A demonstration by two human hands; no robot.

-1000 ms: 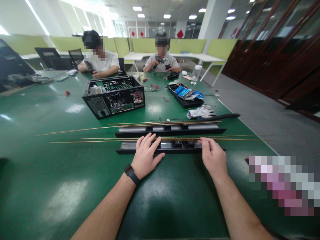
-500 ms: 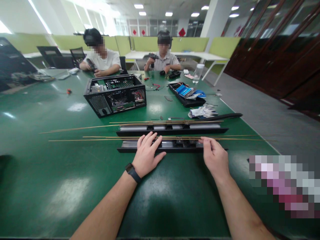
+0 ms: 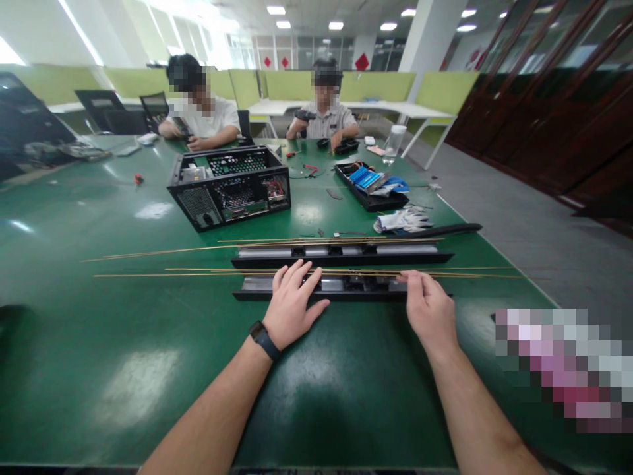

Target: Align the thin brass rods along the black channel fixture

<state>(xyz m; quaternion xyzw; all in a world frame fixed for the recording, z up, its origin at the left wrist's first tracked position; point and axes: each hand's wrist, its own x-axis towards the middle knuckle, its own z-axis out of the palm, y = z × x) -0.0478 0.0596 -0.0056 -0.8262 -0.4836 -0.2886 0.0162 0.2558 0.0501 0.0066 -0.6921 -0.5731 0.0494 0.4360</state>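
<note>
My left hand (image 3: 294,305), with a dark watch (image 3: 264,340) on its wrist, lies palm down with fingers spread. Its fingertips rest over several thin brass-coloured rods (image 3: 148,275) and the near black channel (image 3: 346,297). Farther right, my right hand (image 3: 430,309) has thumb and fingers pinched at the same rods, above the channel's right part; the exact grip is partly hidden. The near channel has a grey strip and dark fittings inside. Parallel behind it lies a second black channel (image 3: 341,260), with more thin rods (image 3: 267,241) along its back edge.
An open computer case (image 3: 232,188) stands beyond at left. A black tray (image 3: 368,198) with blue parts, white gloves (image 3: 395,221) and a dark tube (image 3: 445,228) lie at right. Two people sit across the green table (image 3: 99,343). A clear bottle (image 3: 394,144) stands near one.
The view has shifted very slightly. My right hand has moved a touch to the right along the rods; my left hand stays in place.
</note>
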